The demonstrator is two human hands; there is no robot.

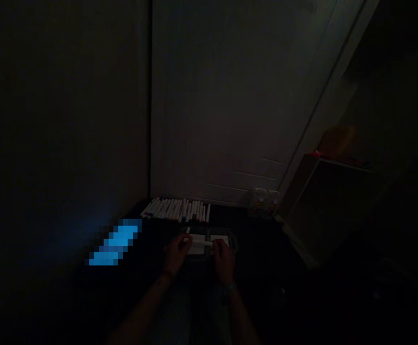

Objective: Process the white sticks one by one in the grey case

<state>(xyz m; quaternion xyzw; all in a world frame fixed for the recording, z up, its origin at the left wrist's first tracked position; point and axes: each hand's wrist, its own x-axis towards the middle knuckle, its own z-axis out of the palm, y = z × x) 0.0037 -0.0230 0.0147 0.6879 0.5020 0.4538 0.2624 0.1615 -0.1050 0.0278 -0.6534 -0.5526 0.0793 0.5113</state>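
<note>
The room is very dark. My left hand (176, 253) and my right hand (224, 258) are both closed on the two ends of a white marker (202, 243), held level between them. They hover over a shallow clear tray (233, 239) with two white patches inside, resting on a dark surface. Behind the tray lies a row of several white markers (178, 209) side by side. A band shows on my right wrist.
A glowing blue pixelated patch (114, 242) lies to the left of the hands. A pale box-shaped cabinet (324, 201) stands to the right. Small jars (264, 202) sit by the wall. Pale walls meet in a corner behind.
</note>
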